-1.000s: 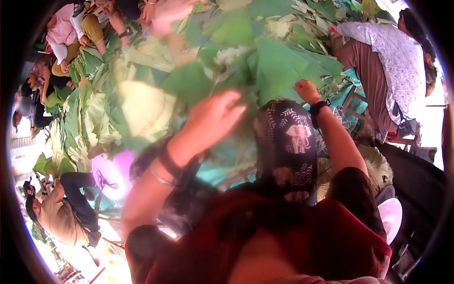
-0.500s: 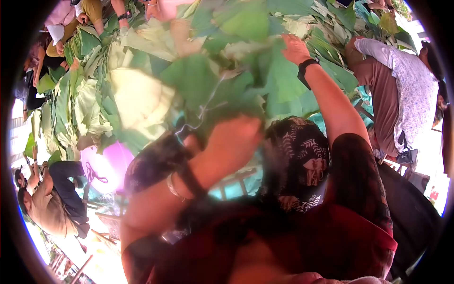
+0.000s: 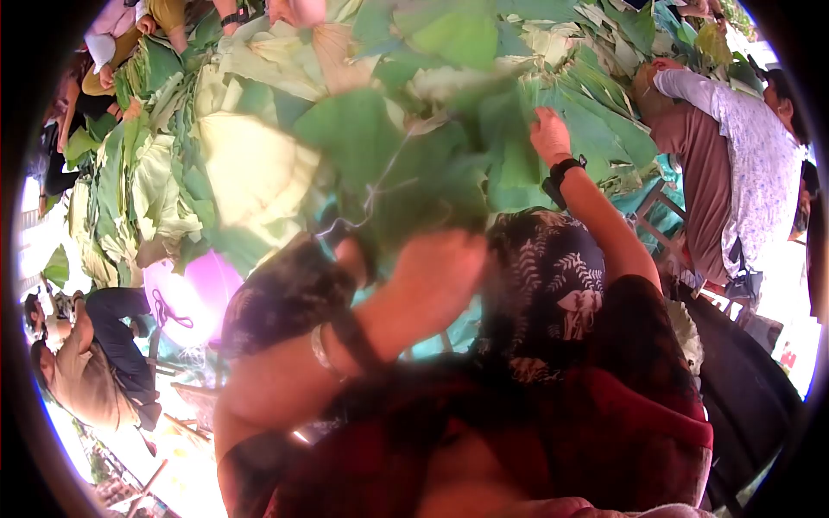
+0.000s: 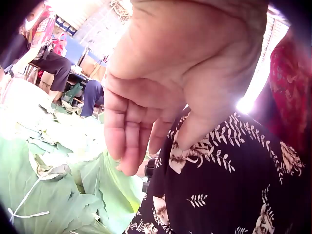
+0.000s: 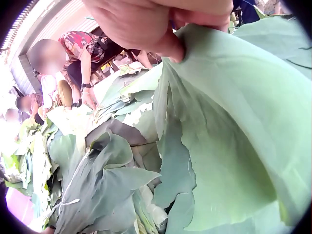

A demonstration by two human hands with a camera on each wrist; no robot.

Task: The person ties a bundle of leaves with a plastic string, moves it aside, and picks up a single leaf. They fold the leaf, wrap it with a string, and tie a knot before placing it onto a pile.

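Over the patterned cloth on the lap hangs my left hand (image 3: 436,272), blurred in the head view; the left wrist view shows this hand (image 4: 180,63) empty, its fingers loosely extended. My right hand (image 3: 550,136) is farther forward, on the right. Seen from the right wrist, the hand (image 5: 146,24) pinches the edge of a broad green leaf (image 5: 229,131) between thumb and fingers, and the leaf spreads below it. Beside that leaf lies a folded bundle of leaves (image 5: 107,180) with a white string (image 5: 73,180) around it.
Layered leaves (image 3: 164,190) cover the area ahead. A purple hat-like object (image 3: 194,298) is at the left. Seated people are around the pile, one in a pale patterned shirt (image 3: 743,147) at the right. A dark curved object (image 3: 734,371) stands at the lower right.
My left hand, spread out a second ago, has come down and right over the lap. My right hand reached forward onto the leaves, then drew back slightly toward the body.
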